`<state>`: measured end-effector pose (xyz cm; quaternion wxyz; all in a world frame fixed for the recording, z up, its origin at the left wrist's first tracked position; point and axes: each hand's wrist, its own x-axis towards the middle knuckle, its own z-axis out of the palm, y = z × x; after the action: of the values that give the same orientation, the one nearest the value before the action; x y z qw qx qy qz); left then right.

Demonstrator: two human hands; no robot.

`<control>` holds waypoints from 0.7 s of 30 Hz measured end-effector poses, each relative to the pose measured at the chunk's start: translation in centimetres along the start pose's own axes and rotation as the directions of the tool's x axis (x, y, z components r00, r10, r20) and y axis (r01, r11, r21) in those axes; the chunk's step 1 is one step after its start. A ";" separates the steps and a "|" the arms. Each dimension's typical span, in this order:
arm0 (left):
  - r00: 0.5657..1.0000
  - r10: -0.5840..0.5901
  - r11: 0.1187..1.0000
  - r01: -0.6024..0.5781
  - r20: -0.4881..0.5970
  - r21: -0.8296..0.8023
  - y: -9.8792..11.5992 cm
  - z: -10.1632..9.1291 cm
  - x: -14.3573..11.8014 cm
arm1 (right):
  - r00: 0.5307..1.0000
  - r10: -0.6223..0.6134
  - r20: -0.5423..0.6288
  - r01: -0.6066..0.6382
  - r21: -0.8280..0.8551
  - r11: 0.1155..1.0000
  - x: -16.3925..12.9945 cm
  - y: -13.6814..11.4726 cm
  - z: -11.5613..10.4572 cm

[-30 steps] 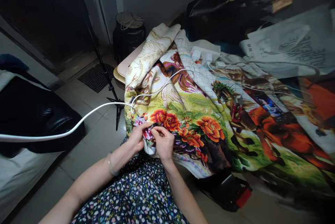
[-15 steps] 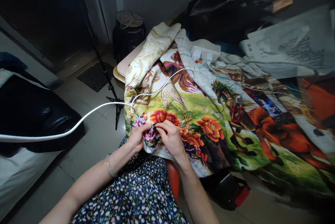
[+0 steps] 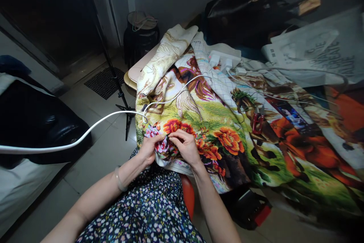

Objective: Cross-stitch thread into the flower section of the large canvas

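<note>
A large cross-stitch cloth (image 3: 218, 112) with orange and purple flowers on green lies across my lap and the table, its near edge bunched. My left hand (image 3: 148, 149) is closed on this near edge by the purple flowers, thumb on top. Beside it my right hand (image 3: 186, 147) hovers over the stitched flowers with thumb and forefinger pinched together, almost touching the left thumb. Whatever sits in that pinch is too small to make out. Close above both hands, a thick white cable (image 3: 113, 113) loops over the cloth.
Red-handled snips (image 3: 258, 121), a bundle of green threads (image 3: 243, 96) and a lit phone (image 3: 291, 114) lie on the cloth at right. Behind is a white power strip (image 3: 231, 58) with plugs. A black tripod (image 3: 121, 93) stands left of the table (image 3: 143, 62).
My right thumb and forefinger have drawn slightly closer together near the left thumb. My left hand keeps its place on the cloth. The view has shifted a little.
</note>
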<state>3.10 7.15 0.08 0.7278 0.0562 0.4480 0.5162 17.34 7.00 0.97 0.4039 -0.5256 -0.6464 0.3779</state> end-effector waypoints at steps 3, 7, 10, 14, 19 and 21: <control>1.000 0.001 1.000 -0.001 0.003 -0.005 0.1 0.1 -0.1 | 1.000 -0.002 -0.014 0.002 0.008 1.000 -0.1 0.0 0.2; 1.000 -0.014 1.000 0.014 -0.012 0.001 0.1 0.1 -0.2 | 0.999 -0.007 -0.034 0.007 0.004 1.000 -0.1 0.1 0.4; 1.000 -0.023 1.000 0.023 -0.021 0.004 0.2 0.2 -0.1 | 0.999 -0.014 -0.045 0.014 0.000 1.000 -0.1 0.2 0.5; 1.000 -0.026 1.000 0.026 -0.011 -0.003 0.2 0.1 -0.1 | 0.999 -0.023 -0.037 0.023 -0.013 1.000 0.0 0.2 0.6; 0.999 -0.039 0.999 0.039 0.008 -0.025 0.1 0.0 0.1 | 0.999 -0.041 -0.018 0.039 -0.064 0.997 0.2 -0.2 0.6; 0.999 -0.046 0.999 0.046 0.003 -0.027 0.0 0.0 0.0 | 0.999 -0.046 -0.003 0.046 -0.114 0.992 0.1 -0.5 0.5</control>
<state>3.13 7.19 0.06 0.7407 0.0364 0.4413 0.5052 16.66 7.01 1.27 0.3837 -0.5337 -0.6777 0.3296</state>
